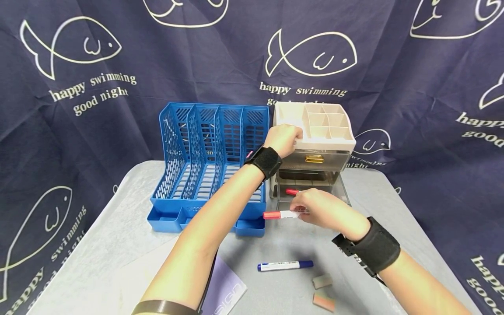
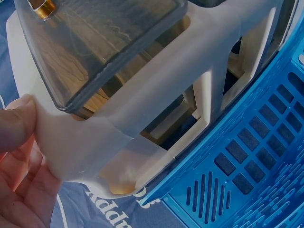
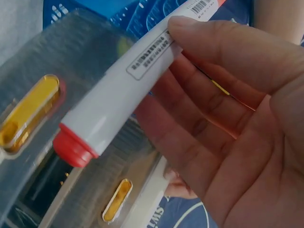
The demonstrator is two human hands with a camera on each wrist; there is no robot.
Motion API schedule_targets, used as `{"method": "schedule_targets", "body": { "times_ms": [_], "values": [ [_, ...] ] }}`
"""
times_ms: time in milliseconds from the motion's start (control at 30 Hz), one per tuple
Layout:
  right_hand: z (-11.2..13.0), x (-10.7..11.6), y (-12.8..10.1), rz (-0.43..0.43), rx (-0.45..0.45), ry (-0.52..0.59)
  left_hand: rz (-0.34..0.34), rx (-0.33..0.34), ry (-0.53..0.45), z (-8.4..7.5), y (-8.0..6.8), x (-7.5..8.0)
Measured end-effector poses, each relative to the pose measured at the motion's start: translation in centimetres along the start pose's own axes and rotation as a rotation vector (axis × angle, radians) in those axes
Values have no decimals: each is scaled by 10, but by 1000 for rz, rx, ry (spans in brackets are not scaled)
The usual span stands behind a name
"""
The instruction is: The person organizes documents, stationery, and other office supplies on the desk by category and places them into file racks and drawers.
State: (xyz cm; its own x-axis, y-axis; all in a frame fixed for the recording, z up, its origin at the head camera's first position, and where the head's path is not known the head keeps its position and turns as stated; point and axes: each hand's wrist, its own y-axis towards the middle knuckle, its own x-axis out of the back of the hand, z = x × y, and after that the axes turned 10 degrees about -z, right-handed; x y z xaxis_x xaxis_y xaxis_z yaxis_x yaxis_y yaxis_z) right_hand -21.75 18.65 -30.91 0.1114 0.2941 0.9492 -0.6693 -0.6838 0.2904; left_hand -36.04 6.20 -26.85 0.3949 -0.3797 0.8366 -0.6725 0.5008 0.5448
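Note:
My right hand (image 1: 320,209) pinches a white marker with red ends (image 3: 118,85) between thumb and fingers, in front of the pulled-out lower drawer (image 1: 344,192) of a small desktop organizer (image 1: 324,144). In the head view another red marker end (image 1: 292,191) shows at that drawer; the rest of it is hidden by the hand. The left hand (image 1: 284,138) grips the organizer's top left front edge. In the left wrist view its thumb (image 2: 16,123) presses the cream frame. A closed smoky upper drawer with a gold handle (image 1: 314,159) sits above the open one.
A blue file rack (image 1: 208,201) stands left of the organizer, close beside it. On the grey table lie a blue-capped marker (image 1: 285,265), a greyish block (image 1: 322,281) and an orange block (image 1: 324,302). A purple printed cover (image 1: 226,286) lies partly under the left forearm.

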Motion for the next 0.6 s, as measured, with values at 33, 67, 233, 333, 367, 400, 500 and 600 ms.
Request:
{"method": "schedule_targets", "body": {
  "times_ms": [33,67,233,333,367,400,500,600],
  "values": [
    [-1,2,0,-2,-7,-5,-1,-1,0,0,0,0],
    [-2,3,-1,-6,-13,-10,-2,-1,1,-1,0,1],
    [-10,7,-2,-33,-12,-26,-4,-4,1,-1,-1,2],
    [-14,9,-2,-49,1,-26,-3,-5,1,-1,-1,2],
    [-16,10,-2,-54,-3,-26,-2,-4,0,-1,-1,2],
    [-17,10,-2,-61,-6,-28,-2,-4,0,-1,-2,2],
    [-23,11,-2,-87,-28,-31,-3,-4,-1,-1,-1,2],
    [-29,11,-3,-100,-60,-45,-2,-3,-2,-1,-1,2]
  ]
}}
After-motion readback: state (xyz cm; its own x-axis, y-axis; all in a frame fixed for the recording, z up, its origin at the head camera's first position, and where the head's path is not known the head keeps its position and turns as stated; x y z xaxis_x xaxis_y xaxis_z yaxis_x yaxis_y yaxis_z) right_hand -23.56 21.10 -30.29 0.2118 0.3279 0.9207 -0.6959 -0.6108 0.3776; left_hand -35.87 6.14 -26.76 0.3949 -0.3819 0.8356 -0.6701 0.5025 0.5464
